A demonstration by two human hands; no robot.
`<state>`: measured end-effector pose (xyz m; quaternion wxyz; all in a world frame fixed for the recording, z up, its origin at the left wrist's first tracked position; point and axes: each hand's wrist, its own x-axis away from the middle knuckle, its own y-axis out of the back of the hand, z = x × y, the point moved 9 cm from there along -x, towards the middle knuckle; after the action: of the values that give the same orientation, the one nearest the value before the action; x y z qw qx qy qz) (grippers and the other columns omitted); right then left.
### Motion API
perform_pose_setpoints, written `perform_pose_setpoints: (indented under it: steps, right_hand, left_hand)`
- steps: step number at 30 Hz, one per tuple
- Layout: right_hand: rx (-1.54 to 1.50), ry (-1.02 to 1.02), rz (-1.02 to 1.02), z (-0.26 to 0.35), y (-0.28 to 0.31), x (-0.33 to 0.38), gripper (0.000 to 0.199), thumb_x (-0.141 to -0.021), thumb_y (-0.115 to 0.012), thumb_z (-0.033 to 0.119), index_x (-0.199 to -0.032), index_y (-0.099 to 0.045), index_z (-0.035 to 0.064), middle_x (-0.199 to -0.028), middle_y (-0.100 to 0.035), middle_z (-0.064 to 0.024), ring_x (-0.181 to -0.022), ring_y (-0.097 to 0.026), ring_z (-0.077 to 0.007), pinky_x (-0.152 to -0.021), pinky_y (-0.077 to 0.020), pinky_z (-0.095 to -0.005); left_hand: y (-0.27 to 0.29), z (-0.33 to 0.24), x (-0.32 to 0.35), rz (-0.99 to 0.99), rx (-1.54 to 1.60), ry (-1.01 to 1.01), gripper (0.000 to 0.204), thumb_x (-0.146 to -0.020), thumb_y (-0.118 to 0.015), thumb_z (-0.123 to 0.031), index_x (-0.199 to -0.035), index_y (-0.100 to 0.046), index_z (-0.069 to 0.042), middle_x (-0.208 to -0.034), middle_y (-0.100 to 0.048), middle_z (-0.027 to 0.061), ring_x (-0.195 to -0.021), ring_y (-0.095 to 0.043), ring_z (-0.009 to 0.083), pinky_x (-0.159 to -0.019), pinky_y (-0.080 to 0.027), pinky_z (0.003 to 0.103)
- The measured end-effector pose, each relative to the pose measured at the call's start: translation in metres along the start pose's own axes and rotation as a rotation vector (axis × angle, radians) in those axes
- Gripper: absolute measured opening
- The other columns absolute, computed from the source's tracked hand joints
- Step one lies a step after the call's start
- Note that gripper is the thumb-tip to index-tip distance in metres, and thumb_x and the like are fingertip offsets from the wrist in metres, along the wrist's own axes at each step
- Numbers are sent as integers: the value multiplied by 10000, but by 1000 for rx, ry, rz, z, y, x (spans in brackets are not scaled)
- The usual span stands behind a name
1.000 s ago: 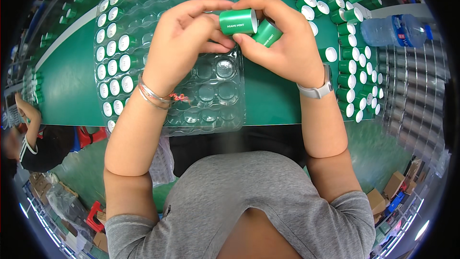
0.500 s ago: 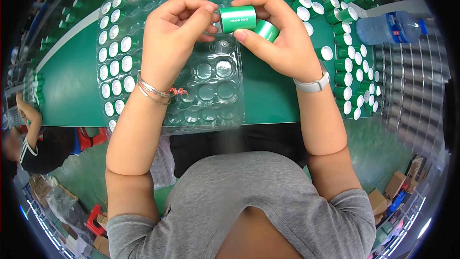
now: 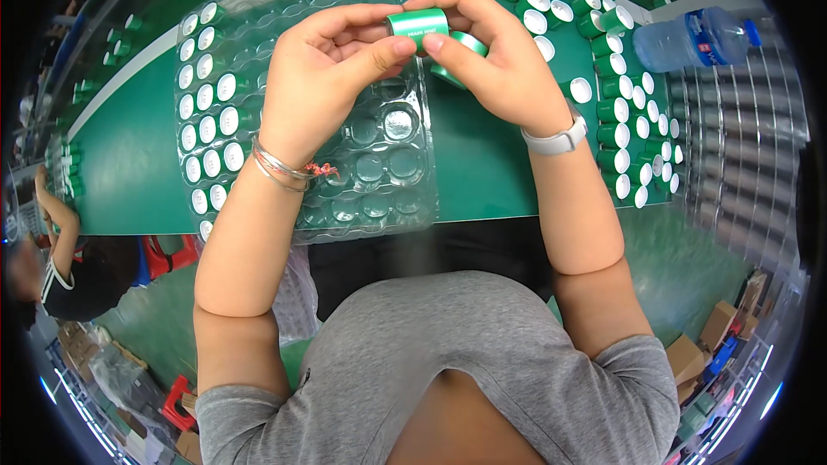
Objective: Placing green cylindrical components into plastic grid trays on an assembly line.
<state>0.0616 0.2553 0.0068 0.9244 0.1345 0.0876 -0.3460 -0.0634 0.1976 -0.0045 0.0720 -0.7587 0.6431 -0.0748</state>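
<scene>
Between my two hands, over the far part of a clear plastic tray [image 3: 419, 222], a small green canister [image 3: 418, 24] lies on its side. My left hand [image 3: 323, 65] is closed on its left end, the thumb pressing the near side and the fingers behind it. My right hand [image 3: 500, 65] grips the right end of the same canister with thumb and fingers. A second green canister [image 3: 465, 45] is tucked in the right palm, partly hidden by the thumb. Round pockets fill the tray, and white-topped green canisters [image 3: 207, 129] stand in its left columns.
Many green canisters [image 3: 615, 135], their white ends showing, are grouped on the green table's right side. A clear water bottle [image 3: 696, 39] lies behind them, beside ribbed grey-looking trays [image 3: 732, 146]. Another person's arm [image 3: 59, 215] shows at the far left.
My left thumb and fingers have moved right and closed on the canister's left end. The canister has turned slightly, and the second one sits more hidden behind my right thumb.
</scene>
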Motion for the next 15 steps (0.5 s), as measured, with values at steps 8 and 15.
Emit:
perform_pose_setpoints:
  steps: [8,15]
  right_hand:
    - [-118,-262,15,-17,-5,1,261,-947,-567,137,-1180,-587,21,-997,-659,-54,-882,-586,-78,-728,-472,-221]
    - [-61,-261,-46,-18,4,1,212,-968,-547,194,-1103,-636,57,-883,-671,17,-603,-485,-2,-495,-355,-164]
  left_hand:
    - [1,0,0,-14,-101,-26,319,-838,-729,-13,-1128,-629,70,-959,-706,132,-862,-689,151,-756,-572,245]
    - [-2,3,-2,-7,-144,0,320,-840,-717,1,-1139,-625,71,-964,-704,130,-864,-686,152,-759,-569,250]
